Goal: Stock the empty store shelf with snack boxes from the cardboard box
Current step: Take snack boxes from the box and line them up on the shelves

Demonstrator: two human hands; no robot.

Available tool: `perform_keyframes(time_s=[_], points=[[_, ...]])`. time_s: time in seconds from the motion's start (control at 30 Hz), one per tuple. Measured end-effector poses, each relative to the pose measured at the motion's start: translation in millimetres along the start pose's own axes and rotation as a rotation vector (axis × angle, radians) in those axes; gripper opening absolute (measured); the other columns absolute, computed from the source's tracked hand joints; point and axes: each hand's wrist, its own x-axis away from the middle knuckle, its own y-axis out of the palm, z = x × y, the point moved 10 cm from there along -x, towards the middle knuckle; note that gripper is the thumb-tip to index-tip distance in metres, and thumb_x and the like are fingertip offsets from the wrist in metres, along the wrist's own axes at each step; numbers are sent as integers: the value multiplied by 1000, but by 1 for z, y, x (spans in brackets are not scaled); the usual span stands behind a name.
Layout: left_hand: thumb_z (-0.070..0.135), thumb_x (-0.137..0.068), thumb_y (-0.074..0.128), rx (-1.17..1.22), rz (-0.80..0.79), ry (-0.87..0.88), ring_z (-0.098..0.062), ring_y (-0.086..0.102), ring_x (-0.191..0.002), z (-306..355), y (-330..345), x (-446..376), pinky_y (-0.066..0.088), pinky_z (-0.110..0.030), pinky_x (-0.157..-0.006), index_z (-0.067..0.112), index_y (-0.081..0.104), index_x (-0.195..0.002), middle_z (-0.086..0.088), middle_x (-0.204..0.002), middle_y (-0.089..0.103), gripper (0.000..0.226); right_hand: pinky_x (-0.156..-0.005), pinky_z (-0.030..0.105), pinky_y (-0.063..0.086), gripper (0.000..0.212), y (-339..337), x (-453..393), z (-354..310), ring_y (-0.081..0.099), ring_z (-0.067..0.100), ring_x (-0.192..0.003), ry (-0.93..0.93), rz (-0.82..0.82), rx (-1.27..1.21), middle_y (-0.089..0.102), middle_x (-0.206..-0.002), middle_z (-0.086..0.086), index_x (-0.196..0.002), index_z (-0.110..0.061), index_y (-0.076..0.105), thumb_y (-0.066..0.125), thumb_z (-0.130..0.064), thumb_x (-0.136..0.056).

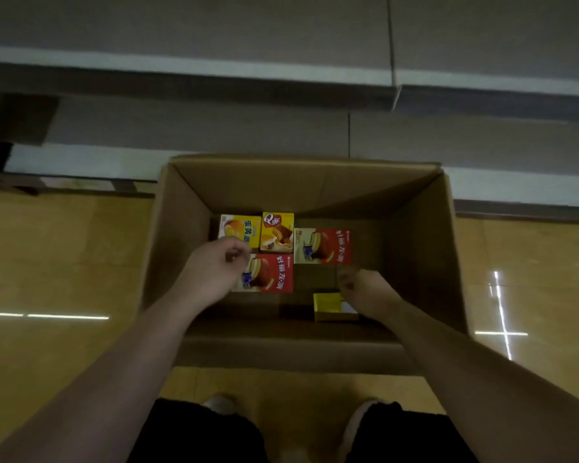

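Observation:
An open cardboard box (pixel 425 248) stands on the floor in front of me with several snack boxes on its bottom. Two yellow boxes (pixel 243 228) (pixel 277 232) lie at the back left. One red box (pixel 325 246) lies in the middle, another red box (pixel 271 274) nearer me. A small yellow box (pixel 330 307) lies at the front. My left hand (pixel 214 265) hovers over the nearer red box, fingers loosely curled, holding nothing. My right hand (pixel 365 289) hangs above the small yellow box, fingers curled, also holding nothing. Grey store shelves (pixel 214 68) run across the top.
The box stands on a glossy tan floor (pixel 47 262) against the lowest shelf edge (pixel 81 162). A dark bracket (pixel 17 128) sticks out at the far left. My legs and shoes (pixel 219 404) are just behind the box.

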Motion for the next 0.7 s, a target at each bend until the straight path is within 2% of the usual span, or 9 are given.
perform_keyframes(time_s=[0.07,0.13,0.2,0.27,0.33,0.43,0.53,0.63,0.7], points=[[25,-98,53,-13,33,53,-7,56,-101,-9,12,-16,36,-12,-66,26,62,-111,9,-109,60,16,-76,25,47,26,10,-35,8,60,16,-95,-60,-46,51,62,-111,6,-123,-20,55,51,-22,-97],[25,-97,54,-22,99,104,-7,56,-98,-15,14,-34,37,-13,-67,27,63,-108,8,-108,62,14,-81,25,43,40,22,-66,19,58,21,-109,-105,-94,213,58,-124,9,-132,-18,48,58,-24,-94],[26,-97,55,18,141,141,-10,59,-99,-17,12,-48,43,-20,-74,30,62,-103,9,-105,63,11,-88,27,43,55,37,-85,25,54,23,-119,-152,-164,413,54,-134,10,-138,-14,43,64,-32,-91],[26,-96,56,53,154,183,-12,62,-99,-17,14,-56,49,-31,-85,34,61,-99,14,-98,64,10,-100,33,41,74,55,-93,28,45,25,-129,-194,-232,561,45,-144,7,-146,-19,33,71,-36,-85],[25,-95,57,9,148,221,-11,62,-96,-17,19,-60,49,-32,-84,32,61,-99,19,-93,61,9,-106,40,38,89,78,-96,27,32,28,-138,-266,-276,744,31,-153,4,-151,-27,23,76,-30,-80],[25,-96,56,-78,164,237,-8,59,-92,-20,20,-59,45,-25,-74,24,64,-108,20,-91,58,15,-107,46,38,97,101,-101,22,25,31,-142,-345,-317,933,24,-157,4,-153,-28,17,77,-20,-77],[24,-97,55,-87,221,202,-11,61,-94,-27,14,-52,43,-24,-74,21,65,-111,13,-95,60,18,-107,51,35,100,111,-101,13,23,34,-143,-445,-300,1142,23,-157,8,-153,-23,15,78,-18,-76],[26,-97,54,-95,220,238,-8,61,-89,-19,16,-46,44,-21,-70,23,64,-112,17,-93,58,18,-103,54,36,105,125,-106,18,21,38,-142,-480,-273,1212,15,-160,11,-154,-30,2,75,-14,-80],[26,-97,54,-89,227,275,-9,60,-92,-13,15,-43,47,-25,-74,23,64,-113,16,-94,58,19,-104,56,35,104,131,-110,19,21,40,-142,-515,-229,1228,11,-160,13,-153,-34,-6,70,-15,-85]])
